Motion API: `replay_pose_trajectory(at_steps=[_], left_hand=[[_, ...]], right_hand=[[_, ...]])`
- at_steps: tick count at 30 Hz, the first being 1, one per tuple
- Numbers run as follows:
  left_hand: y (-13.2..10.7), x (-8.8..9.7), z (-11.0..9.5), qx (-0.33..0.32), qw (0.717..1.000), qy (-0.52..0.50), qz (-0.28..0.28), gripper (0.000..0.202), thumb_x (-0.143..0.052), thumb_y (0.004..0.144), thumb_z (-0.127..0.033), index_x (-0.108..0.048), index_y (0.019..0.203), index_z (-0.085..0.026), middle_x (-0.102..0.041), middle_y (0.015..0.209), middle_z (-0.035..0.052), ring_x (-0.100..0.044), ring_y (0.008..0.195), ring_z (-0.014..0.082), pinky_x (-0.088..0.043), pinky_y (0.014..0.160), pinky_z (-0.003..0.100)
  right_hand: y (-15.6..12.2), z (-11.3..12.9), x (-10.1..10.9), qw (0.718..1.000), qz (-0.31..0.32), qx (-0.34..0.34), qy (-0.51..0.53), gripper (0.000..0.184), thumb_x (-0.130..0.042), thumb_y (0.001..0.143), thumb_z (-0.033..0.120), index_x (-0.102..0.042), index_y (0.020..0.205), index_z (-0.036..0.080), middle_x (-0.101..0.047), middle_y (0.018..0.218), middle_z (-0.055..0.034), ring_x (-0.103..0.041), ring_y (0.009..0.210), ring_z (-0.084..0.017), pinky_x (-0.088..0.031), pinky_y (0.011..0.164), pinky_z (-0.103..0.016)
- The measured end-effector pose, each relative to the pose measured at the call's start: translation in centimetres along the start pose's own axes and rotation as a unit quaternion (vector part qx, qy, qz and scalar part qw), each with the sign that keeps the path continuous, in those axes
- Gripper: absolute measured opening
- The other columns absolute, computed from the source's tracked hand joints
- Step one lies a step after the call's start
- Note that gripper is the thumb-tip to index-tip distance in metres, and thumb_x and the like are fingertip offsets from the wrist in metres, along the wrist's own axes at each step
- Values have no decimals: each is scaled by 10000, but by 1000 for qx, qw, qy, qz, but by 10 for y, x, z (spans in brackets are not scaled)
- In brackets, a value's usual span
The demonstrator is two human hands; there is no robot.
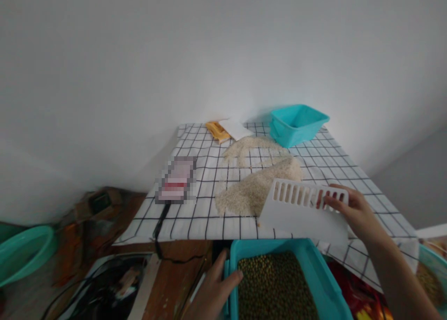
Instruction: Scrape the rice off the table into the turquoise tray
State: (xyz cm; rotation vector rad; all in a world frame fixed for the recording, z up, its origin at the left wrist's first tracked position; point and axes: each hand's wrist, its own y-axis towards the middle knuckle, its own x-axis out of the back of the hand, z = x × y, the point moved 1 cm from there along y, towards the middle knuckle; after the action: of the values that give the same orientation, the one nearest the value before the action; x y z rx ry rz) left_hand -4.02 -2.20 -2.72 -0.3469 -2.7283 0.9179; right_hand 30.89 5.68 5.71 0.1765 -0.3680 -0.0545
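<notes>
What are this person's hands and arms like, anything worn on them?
Both are bare: the left hand and right hand wear no gloves, and no rings show. The right forearm is uncovered to the picture's edge, with no sleeve, watch or bracelet. Little of the left wrist shows.

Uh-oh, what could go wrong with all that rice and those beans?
1. The rice pile lies near the front edge of the cloth. A hard push with the white scraper in the right hand might scatter grains over the edge.
2. The left hand grips the teal tub at one rim only, so it might tilt and spill the green beans.
3. Rice falling in could mix with the beans.
</notes>
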Motion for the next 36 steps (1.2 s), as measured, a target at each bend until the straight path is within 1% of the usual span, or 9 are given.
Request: replay_pose_trajectory(at_steps=[3,8,15,22,25,29,32,34,36], left_hand=[[-7,-1,-10,-5,1000,-1,-9,850,-545,721,-441,-341,1440,-37,-390,1520,167,-373,1385,317,-266,1146,409],[-16,-2,-23,-46,999,-23,6,523,-542,769,-358,-569,1268,-205,-590,1379,50,-501,1289,301,-375,1073,367],[-15,-3,-26,-54,997,-46,9,492,-545,755,-337,-575,1223,-187,-638,1314,70,-554,1229,284,-386,1057,370],[-15,-3,-25,-53,996,-70,22,502,-556,765,-338,-564,1239,-173,-637,1315,81,-547,1239,300,-416,1035,378],[-16,-2,-23,-42,997,-61,10,503,-561,767,-351,-564,1245,-196,-618,1341,73,-536,1253,290,-381,1076,378],[-14,0,-23,-22,998,-48,-19,618,-598,724,-416,-535,1287,-167,-534,1428,105,-482,1314,295,-344,1116,377],[-12,2,-23,13,998,-29,-52,667,-635,661,-454,-555,1248,-148,-506,1450,128,-427,1356,311,-326,1129,371],[-10,4,-22,15,999,-10,-49,670,-624,673,-469,-540,1255,-148,-484,1467,128,-368,1393,300,-284,1152,376],[-8,7,-19,1,999,11,-43,707,-585,716,-475,-486,1303,-94,-426,1497,167,-320,1418,293,-222,1176,396]], right_hand=[[0,0,1,1000,4,-3,0,212,-675,801,383,-655,686,207,-572,665,4,-533,576,-128,-404,493,-229],[-3,0,0,1000,15,-22,13,216,-679,792,408,-674,726,202,-601,681,-8,-553,598,-145,-426,522,-243],[1,5,-7,1000,-4,0,13,237,-679,798,382,-634,655,197,-526,623,21,-495,556,-114,-380,494,-221],[5,-2,-16,994,53,-57,82,198,-727,736,392,-698,773,199,-641,688,-9,-580,614,-161,-447,535,-256],[1,-8,-11,988,-10,-78,129,183,-769,660,349,-697,746,205,-640,640,3,-559,538,-153,-422,480,-260],[-7,-19,9,971,-186,-70,130,132,-740,657,303,-647,667,210,-568,541,25,-487,446,-135,-364,425,-265],[-11,-28,27,943,-314,-33,101,116,-675,717,322,-627,701,217,-606,635,10,-526,535,-148,-406,503,-277],[-13,-34,38,924,-376,-5,78,147,-640,750,346,-594,698,217,-607,693,2,-543,611,-152,-419,566,-279],[-14,-38,45,907,-418,16,52,178,-618,768,380,-583,720,213,-603,719,-4,-553,662,-161,-421,606,-285]])
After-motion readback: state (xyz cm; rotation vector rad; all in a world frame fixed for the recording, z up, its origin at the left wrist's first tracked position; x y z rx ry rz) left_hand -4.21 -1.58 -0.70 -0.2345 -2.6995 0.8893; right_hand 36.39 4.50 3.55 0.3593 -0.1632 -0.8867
